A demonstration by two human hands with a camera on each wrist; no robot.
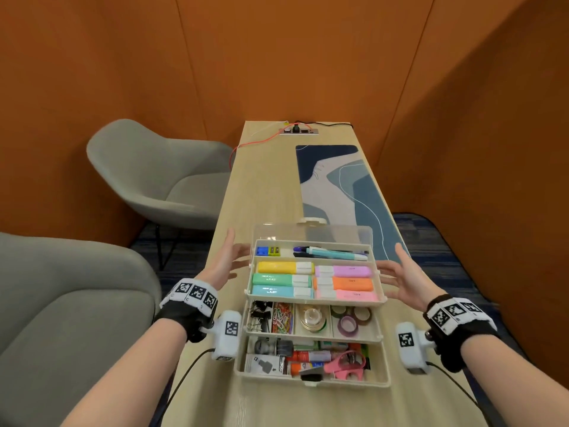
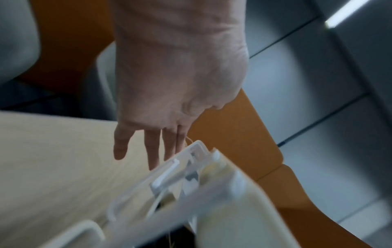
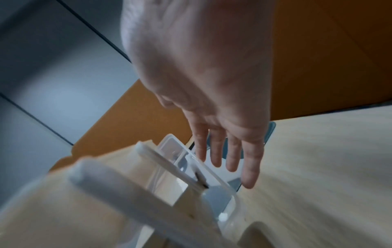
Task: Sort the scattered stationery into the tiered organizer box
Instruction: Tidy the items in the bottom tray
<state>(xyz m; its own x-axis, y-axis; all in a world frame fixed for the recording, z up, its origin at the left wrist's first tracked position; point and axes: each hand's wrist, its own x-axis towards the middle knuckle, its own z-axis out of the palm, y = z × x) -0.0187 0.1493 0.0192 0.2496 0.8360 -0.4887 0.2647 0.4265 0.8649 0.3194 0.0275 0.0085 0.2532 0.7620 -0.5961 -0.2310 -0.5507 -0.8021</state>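
Two grey chairs (image 1: 160,177) stand at the left, beside a long pale counter (image 1: 261,186) set against orange walls. The person's left hand (image 1: 226,260) hovers just beside the left end of the tiered organizer box (image 1: 314,306), fingers (image 2: 152,147) straight and spread, holding nothing; I can't tell if the fingertips touch the plastic. The box sits near the counter's front edge, fanned open in steps. Its top tier carries a blue sharpener (image 1: 262,251) and pens (image 1: 332,252) at the back, then pastel highlighters (image 1: 314,280) in two rows. The middle tier holds binder clips (image 1: 258,315), coloured paper clips (image 1: 283,317) and rolls of tape (image 1: 351,320). The bottom tier has pink scissors (image 1: 348,363) lying over glue sticks and other bits. The clear lid (image 1: 311,234) stands open behind. A blue patterned mat (image 1: 335,186) lies beyond. At the right end the right hand (image 1: 406,277) mirrors the left, fingers (image 3: 250,159) extended and loose, close beside the top tier, gripping nothing.
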